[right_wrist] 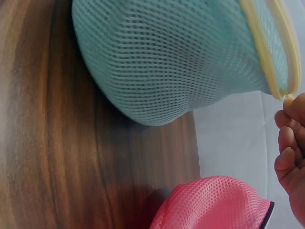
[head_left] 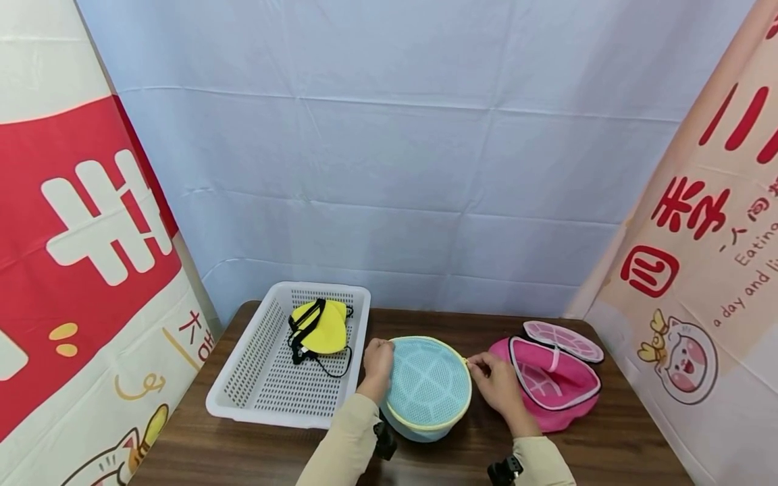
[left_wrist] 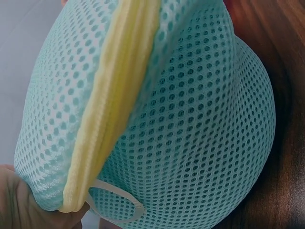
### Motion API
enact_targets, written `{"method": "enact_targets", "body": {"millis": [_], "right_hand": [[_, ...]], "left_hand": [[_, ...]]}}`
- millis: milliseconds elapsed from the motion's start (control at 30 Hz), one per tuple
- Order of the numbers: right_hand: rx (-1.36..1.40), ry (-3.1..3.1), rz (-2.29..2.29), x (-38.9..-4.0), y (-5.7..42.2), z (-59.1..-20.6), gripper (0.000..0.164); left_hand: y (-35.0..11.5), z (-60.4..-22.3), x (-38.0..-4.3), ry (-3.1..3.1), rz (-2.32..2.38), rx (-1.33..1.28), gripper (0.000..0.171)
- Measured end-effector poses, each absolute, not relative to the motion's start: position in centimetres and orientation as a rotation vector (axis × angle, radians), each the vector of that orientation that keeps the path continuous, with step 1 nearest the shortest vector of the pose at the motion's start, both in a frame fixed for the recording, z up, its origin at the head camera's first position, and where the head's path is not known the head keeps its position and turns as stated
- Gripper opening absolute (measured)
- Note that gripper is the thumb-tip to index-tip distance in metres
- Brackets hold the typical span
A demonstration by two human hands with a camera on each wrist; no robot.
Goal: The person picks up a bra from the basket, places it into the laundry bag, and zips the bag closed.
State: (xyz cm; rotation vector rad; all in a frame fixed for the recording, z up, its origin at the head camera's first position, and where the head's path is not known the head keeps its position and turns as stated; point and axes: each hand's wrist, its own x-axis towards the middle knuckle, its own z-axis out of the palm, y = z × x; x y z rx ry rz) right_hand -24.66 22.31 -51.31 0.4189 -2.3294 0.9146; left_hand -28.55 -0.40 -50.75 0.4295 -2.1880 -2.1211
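Note:
A round light-blue mesh laundry bag (head_left: pixel 428 385) with a yellow zipper edge (left_wrist: pixel 112 95) stands on the table between the two hands. At its far left edge, my left hand (head_left: pixel 378 364) grips the rim; a small white loop (left_wrist: pixel 116 200) hangs beside that hand in the left wrist view. My right hand (head_left: pixel 495 381) pinches the zipper pull (right_wrist: pixel 287 97) on the bag's right side. Two yellow bands meet at those fingertips in the right wrist view, with blue mesh between them. The inside of the bag is hidden.
At left lies a white perforated basket (head_left: pixel 243 401) holding a yellow item with black straps (head_left: pixel 331 331). A pink mesh bag (head_left: pixel 559 415), its lid folded back, sits unzipped on the right of the brown wooden table (head_left: pixel 437 466). A pale curtain (head_left: pixel 389 169) hangs behind.

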Motion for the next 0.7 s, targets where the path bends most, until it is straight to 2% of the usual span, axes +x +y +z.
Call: {"method": "enact_targets", "body": {"millis": [467,700], "right_hand": [[0.400,-2.339,0.935,-24.1,22.5,-51.6,0.015],[0.393,-2.308,0.935,-23.5,22.4,-51.8,0.014]], "left_hand": [[-0.7,-51.2,-28.7,-2.035,-2.270,0.499,0.014],[-0.8,-51.2,-29.0,-1.937,-2.335,0.574,0.025]]}}
